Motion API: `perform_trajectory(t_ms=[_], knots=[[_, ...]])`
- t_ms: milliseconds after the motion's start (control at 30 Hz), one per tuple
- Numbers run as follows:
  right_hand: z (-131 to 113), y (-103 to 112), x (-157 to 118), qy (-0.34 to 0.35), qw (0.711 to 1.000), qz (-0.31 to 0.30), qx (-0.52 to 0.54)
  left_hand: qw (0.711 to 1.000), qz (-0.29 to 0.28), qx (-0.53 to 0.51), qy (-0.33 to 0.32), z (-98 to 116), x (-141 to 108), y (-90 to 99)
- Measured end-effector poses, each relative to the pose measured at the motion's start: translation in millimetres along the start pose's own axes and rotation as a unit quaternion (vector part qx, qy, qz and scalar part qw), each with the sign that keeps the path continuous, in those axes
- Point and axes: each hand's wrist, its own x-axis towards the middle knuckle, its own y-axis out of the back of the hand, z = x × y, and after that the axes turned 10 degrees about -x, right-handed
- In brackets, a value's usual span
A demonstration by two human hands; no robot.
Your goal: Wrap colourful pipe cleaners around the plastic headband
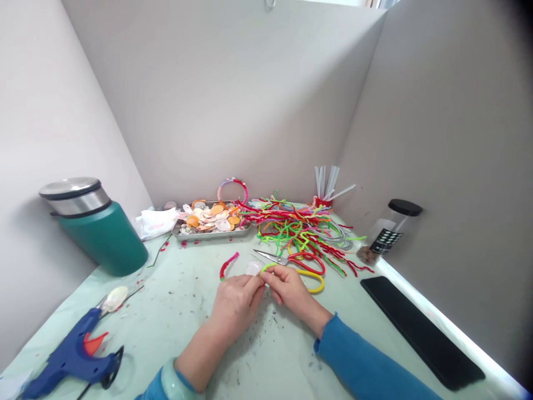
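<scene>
My left hand (238,303) is closed low over the table. From behind its knuckles sticks a short curved strip wrapped in red and pink pipe cleaner (228,265), with a bit of green at its base. Thumb and finger of my right hand (287,288) pinch a yellow-green pipe cleaner (267,268), and both hands' fingertips meet there. A whitish translucent piece (254,268) shows just beyond the fingertips. Scissors with red and yellow handles (306,263) lie open beside my right hand, blades pointing left.
Behind are a metal tray (212,235) of shell-like pieces, a wrapped hoop (233,189), heaped pipe cleaners (295,222) and glue sticks (331,180). A green bottle (104,236) and blue glue gun (70,350) are left; a jar (389,230) and black slab (420,330) right.
</scene>
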Motion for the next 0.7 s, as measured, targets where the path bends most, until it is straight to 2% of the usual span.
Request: perform_trajectory(t_ms=[233, 400, 567, 700], knots=[[5.6, -0.5, 2.0, 0.002, 1.0, 0.026, -0.005, 0.996, 0.022, -0.068, 0.051, -2.1, -1.6, -2.2], [3.1, 0.7, 0.7, 0.015, 1.0, 0.027, 0.0, 0.987, 0.012, -0.114, 0.115, -2.2, -0.8, -1.0], [0.7, -0.1, -2.7, 0.03, 1.0, 0.006, 0.0, 0.988, -0.015, -0.096, 0.119, -1.4, 1.4, -0.2], [-0.1, 0.0, -5.8, 0.039, 0.999, -0.019, -0.008, 0.983, -0.019, -0.121, 0.14, -1.7, 3.2, 0.2]])
